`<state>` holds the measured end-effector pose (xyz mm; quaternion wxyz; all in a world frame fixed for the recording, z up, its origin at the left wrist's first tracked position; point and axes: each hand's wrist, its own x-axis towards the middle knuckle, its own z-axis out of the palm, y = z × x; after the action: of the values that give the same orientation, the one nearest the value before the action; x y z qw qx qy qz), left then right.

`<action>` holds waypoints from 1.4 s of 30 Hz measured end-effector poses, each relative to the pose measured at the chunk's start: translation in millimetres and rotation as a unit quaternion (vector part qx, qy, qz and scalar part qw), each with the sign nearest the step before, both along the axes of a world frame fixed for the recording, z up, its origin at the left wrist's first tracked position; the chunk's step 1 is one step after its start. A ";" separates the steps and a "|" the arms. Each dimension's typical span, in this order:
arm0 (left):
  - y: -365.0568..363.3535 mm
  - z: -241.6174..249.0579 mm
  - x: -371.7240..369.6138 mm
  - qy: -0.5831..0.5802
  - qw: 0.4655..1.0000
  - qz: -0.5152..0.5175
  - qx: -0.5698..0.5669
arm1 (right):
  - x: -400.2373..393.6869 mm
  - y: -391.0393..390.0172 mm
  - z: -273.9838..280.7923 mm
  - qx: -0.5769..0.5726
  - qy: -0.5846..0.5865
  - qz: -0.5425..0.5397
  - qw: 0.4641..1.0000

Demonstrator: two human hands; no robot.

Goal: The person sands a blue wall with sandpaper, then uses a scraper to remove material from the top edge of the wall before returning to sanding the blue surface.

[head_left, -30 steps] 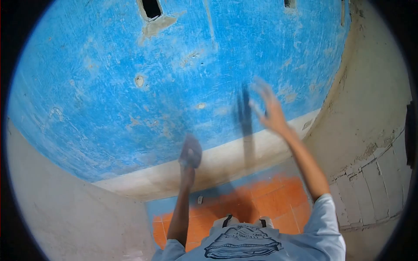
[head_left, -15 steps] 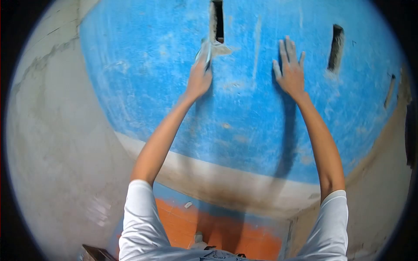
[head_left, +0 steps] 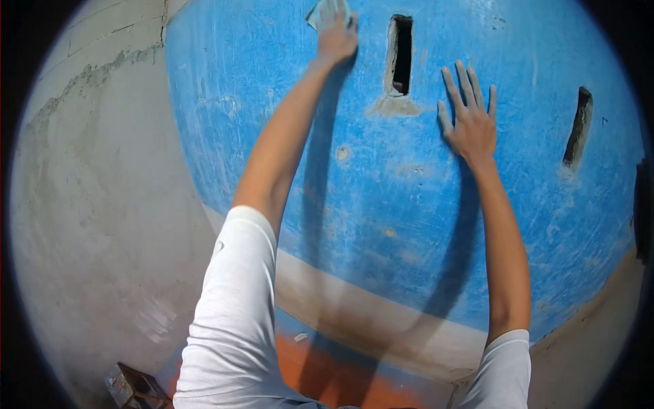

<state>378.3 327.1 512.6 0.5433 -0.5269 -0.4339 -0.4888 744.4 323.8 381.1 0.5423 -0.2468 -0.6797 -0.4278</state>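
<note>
High on the blue wall (head_left: 368,204), my left hand (head_left: 336,39) presses a thin pale blue-grey sheet (head_left: 314,18) flat beneath its fingers. Its kind does not show, and most of it is hidden under the hand. My right hand (head_left: 475,129) lies open with fingers spread on the same wall, holding nothing. A narrow upright slot (head_left: 402,58) is cut into the wall between the two hands, with rough grey plaster (head_left: 394,106) at its lower end. Dust whitens the fingers of my right hand.
A second slot (head_left: 578,128) opens farther right. Bare grey wall (head_left: 102,204) stands on the left, meeting the blue one at a corner. Below are a pale band (head_left: 381,313), an orange floor (head_left: 330,371), a small white object (head_left: 300,337) and a wooden item (head_left: 139,385) at lower left.
My left hand has moved up the wall with the sheet, away from the slot's lower end. My right hand stays spread on the wall. The view has shifted to the left and up.
</note>
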 end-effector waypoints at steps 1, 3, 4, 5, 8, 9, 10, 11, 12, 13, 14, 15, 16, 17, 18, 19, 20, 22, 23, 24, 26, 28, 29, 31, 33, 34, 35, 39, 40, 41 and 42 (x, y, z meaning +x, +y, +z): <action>-15.3 -29.6 34.0 0.021 0.999 0.031 0.004 | 0.0 1.0 0.1 0.005 0.001 0.001 1.000; -39.9 -60.9 65.1 0.047 0.998 0.040 -0.002 | 1.0 0.1 -1.7 0.010 -0.002 0.013 1.000; -45.0 -65.0 67.9 0.050 0.999 0.020 -0.007 | -1.4 -0.1 -4.5 0.004 0.007 0.009 1.000; -49.3 -58.6 70.3 0.054 0.999 0.000 -0.007 | -5.7 0.5 -4.6 0.004 0.017 0.006 1.000; -29.4 12.9 42.3 0.033 0.999 -0.007 0.029 | -33.5 2.7 -1.9 0.004 0.049 0.012 0.999; -24.5 31.1 45.3 -0.022 0.999 -0.012 0.025 | -43.9 1.0 0.4 0.001 0.052 0.005 0.999; -18.2 29.4 47.8 -0.030 0.998 -0.029 0.036 | -51.0 0.9 1.2 -0.005 0.055 0.000 0.998; -11.4 20.5 51.2 -0.035 0.997 -0.044 0.045 | -53.0 -0.4 3.4 -0.013 0.050 -0.030 0.998; -13.3 5.0 60.1 -0.043 0.996 -0.058 0.054 | -53.5 1.2 2.9 -0.013 0.054 -0.023 0.998; -18.6 -24.1 67.5 0.002 0.998 -0.016 0.052 | -53.4 2.7 2.2 -0.011 0.055 -0.016 0.998; -27.6 -39.0 72.2 0.015 0.998 -0.016 0.050 | -53.6 3.6 1.8 -0.008 0.054 -0.007 0.998; -32.6 -51.6 73.0 0.027 0.998 -0.015 0.047 | -54.6 3.3 0.3 -0.011 0.053 0.006 0.999; -35.9 -58.4 75.4 0.038 0.998 -0.015 0.045 | -53.8 2.9 -1.6 -0.014 0.050 0.018 0.999; -37.2 -41.9 76.2 0.019 0.999 -0.017 0.041 | -51.8 3.8 0.7 -0.012 0.047 0.029 0.998; -25.0 -8.0 51.6 -0.006 0.999 -0.029 0.035 | -50.8 4.1 2.0 -0.006 0.040 0.025 0.999; -8.5 37.8 16.4 -0.028 0.998 -0.041 0.024 | -49.8 3.6 0.3 -0.005 0.036 0.021 0.999; 1.7 60.9 0.1 -0.049 0.997 -0.054 0.012 | -48.7 3.2 -1.7 -0.004 0.033 0.015 0.999; -11.5 35.6 36.5 -0.087 0.994 -0.049 0.034 | -49.3 5.8 -2.9 -0.001 0.035 0.033 0.999; -21.2 15.3 62.1 -0.104 0.992 -0.047 0.045 | -48.3 5.8 -4.3 0.000 0.038 0.041 0.998; -24.2 -12.9 83.0 -0.113 0.992 -0.050 0.037 | -46.3 4.4 -5.5 -0.008 0.037 0.054 0.998; -21.4 -62.1 107.1 -0.131 0.990 -0.053 0.027 | -44.2 1.1 -4.9 -0.018 0.033 0.082 0.996; -11.5 -36.0 91.1 -0.121 0.991 -0.007 0.056 | -42.7 0.0 -2.6 -0.024 0.029 0.080 0.996; -9.2 -18.4 76.1 -0.122 0.990 0.017 0.071 | -42.3 0.5 -3.9 -0.028 0.021 0.079 0.996; -9.7 57.5 16.3 -0.173 0.985 0.012 0.018 | -43.5 3.4 -5.3 -0.019 0.027 0.089 0.996; -6.9 69.6 0.2 -0.189 0.981 -0.008 0.030 | -44.9 4.5 -5.3 -0.019 0.031 0.094 0.995; 3.3 50.0 8.1 -0.180 0.981 -0.026 0.068 | -44.9 4.1 -5.2 -0.022 0.032 0.094 0.995; 9.6 27.3 23.8 -0.171 0.978 -0.044 0.107 | -44.3 3.9 -4.9 -0.025 0.031 0.094 0.995; -11.9 -36.8 66.7 -0.075 0.995 0.025 0.058 | -44.9 4.9 -2.8 -0.010 0.039 0.090 0.995; 1.3 -0.6 47.8 -0.090 0.990 0.065 0.083 | -44.2 4.5 -3.8 -0.010 0.035 0.089 0.995; 6.9 19.1 35.8 -0.103 0.983 0.105 0.107 | -44.7 3.9 -5.4 -0.011 0.033 0.089 0.995; 1.8 20.3 36.5 -0.111 0.987 0.072 0.087 | -45.7 3.9 -6.3 -0.010 0.034 0.087 0.996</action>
<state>414.8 328.9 532.8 0.5694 -0.3870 -0.4844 -0.5398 698.7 327.7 374.8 0.5980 -0.2065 -0.6842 -0.3629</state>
